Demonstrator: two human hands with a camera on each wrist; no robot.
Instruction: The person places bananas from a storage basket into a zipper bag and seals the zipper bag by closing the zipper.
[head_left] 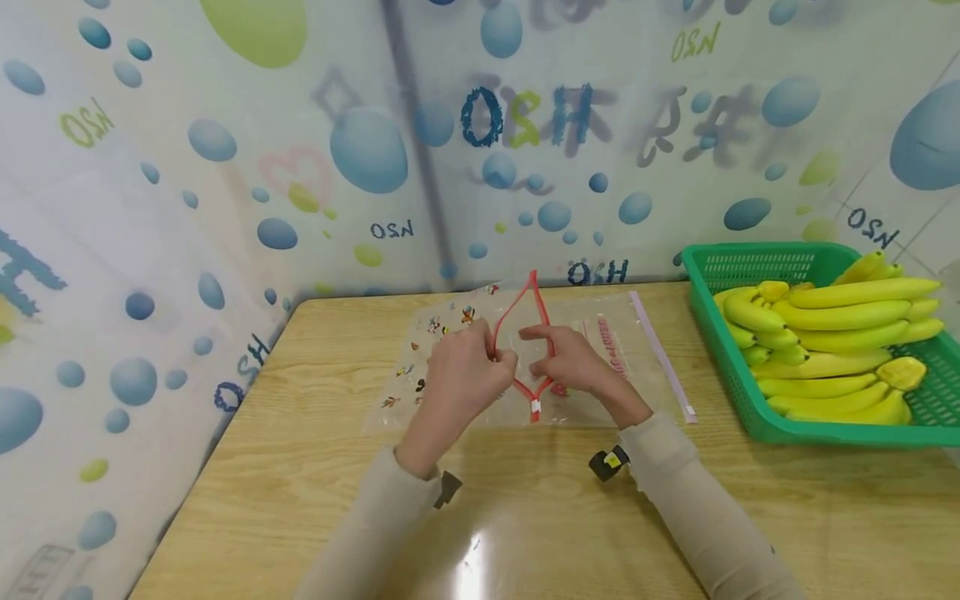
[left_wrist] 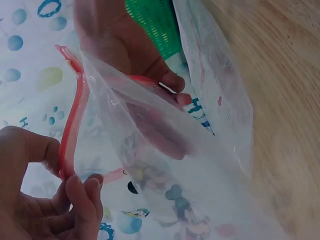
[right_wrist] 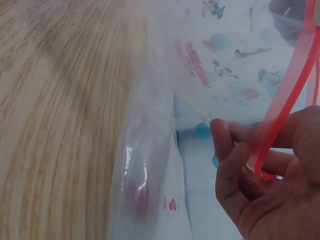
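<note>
A clear plastic zip bag [head_left: 408, 371] with small cartoon prints lies on the table. Its red-edged mouth [head_left: 512, 307] gapes into a diamond, and a white slider [head_left: 536, 406] sits at the near end. My left hand [head_left: 468, 358] pinches the left side of the red edge between thumb and fingers. On the opposite side, my right hand [head_left: 573, 358] has its fingers curled about the red edge, some of them reaching into the mouth. The left wrist view shows the right fingers [left_wrist: 157, 130] blurred through the plastic.
Clear plastic with red print [head_left: 611, 342] and a pink zip strip [head_left: 663, 358] lies to the right. Beyond it, a green basket [head_left: 738, 392] holds several bunches of bananas [head_left: 847, 317]. A patterned sheet [head_left: 465, 208] hangs behind the wooden table [head_left: 300, 467].
</note>
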